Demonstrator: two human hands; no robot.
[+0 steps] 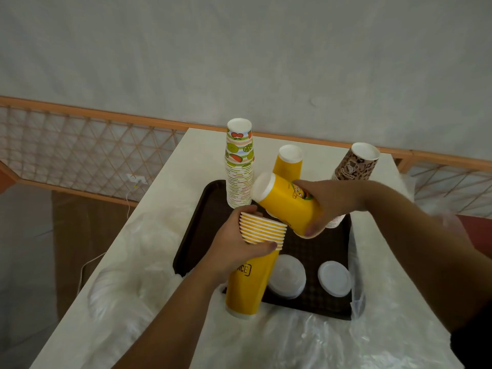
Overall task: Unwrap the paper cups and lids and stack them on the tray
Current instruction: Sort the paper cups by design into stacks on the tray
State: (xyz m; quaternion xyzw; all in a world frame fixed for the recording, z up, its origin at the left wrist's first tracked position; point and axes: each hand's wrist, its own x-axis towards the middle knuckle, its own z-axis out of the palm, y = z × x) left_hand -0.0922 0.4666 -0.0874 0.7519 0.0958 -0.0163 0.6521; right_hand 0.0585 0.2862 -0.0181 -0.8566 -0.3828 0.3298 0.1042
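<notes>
A dark brown tray (pixel 195 235) lies on the white table. My left hand (pixel 237 249) grips a yellow cup stack (pixel 246 286) near its rims, its closed end pointing toward me over the tray's front edge. My right hand (pixel 330 201) holds a second yellow cup stack (pixel 285 201) tilted sideways above the tray, bottom end to the left. Upside down on the tray stand a tall fruit-print cup stack (pixel 239 166), another yellow stack (pixel 288 158) and a leopard-print stack (pixel 356 163). Two piles of white lids (pixel 287 275) (pixel 334 278) sit at the tray's front.
Crumpled clear plastic wrapping (pixel 306 339) covers the table's front, with more wrapping at the left (pixel 138 262) and right (pixel 372 235) of the tray. A wooden lattice rail (pixel 80 147) runs behind the table. A white cable (pixel 87 265) hangs at the left.
</notes>
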